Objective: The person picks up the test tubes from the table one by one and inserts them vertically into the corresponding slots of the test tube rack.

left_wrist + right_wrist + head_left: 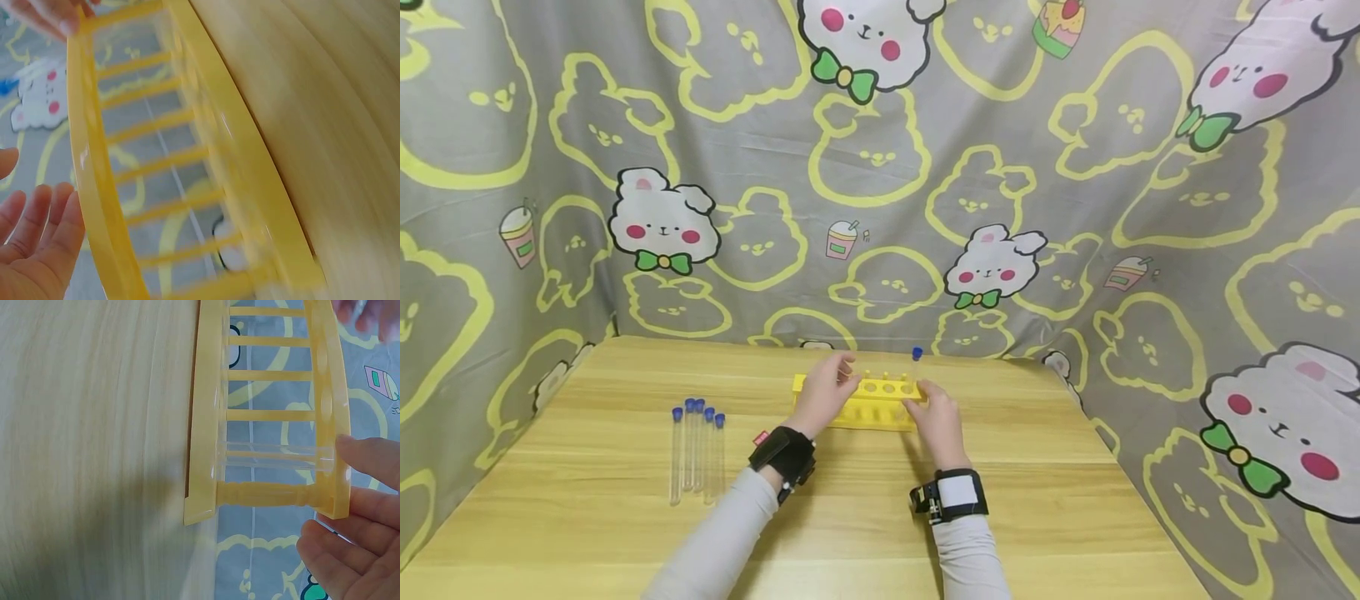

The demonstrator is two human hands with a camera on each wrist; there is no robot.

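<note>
A yellow test tube rack (857,417) stands at the middle of the table. One clear test tube with a blue cap (917,353) is upright in its right-end hole; its glass (275,456) shows beside the end post in the right wrist view. My right hand (938,417) grips the rack's right end, thumb (372,459) on the top bar and fingers round the end. Over the left part of the rack is my left hand (826,392), holding nothing, its loosely extended fingers (44,219) right at the top bar's edge.
To the left, several clear test tubes (698,454) with blue caps lie side by side on the wooden table (1045,517). A grey patterned curtain (880,225) hangs behind the table and along both sides.
</note>
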